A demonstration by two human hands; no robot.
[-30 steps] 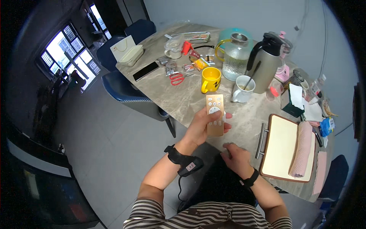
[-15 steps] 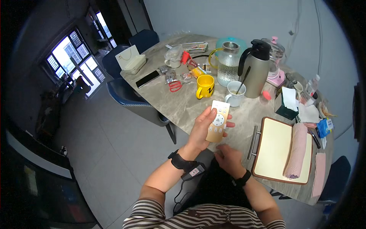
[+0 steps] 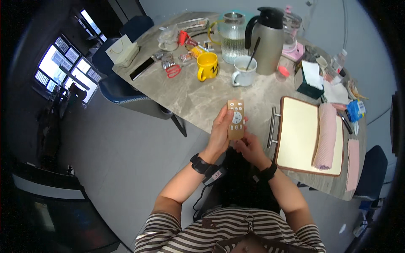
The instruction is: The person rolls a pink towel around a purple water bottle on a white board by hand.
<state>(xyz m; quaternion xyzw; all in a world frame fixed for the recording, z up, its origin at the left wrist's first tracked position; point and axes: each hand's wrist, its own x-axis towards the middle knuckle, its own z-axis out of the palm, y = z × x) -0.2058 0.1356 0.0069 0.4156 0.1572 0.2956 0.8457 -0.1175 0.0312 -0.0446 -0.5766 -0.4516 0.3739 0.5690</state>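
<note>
Marble-grey table [image 3: 202, 99] spreads ahead; over its near edge the left hand [image 3: 220, 133] clasps a tan remote [image 3: 236, 119], long axis toward 12 o'clock (buttons up), while the right hand [image 3: 249, 147] pinches its lower end from 5 o'clock

Both forearms enter from six o'clock and meet near centre. The left hand [image 3: 221, 130] is raised with its fingers curled and its thumb pointing toward twelve o'clock. The right hand [image 3: 249, 147], at its four o'clock, is loosely cupped.
</note>
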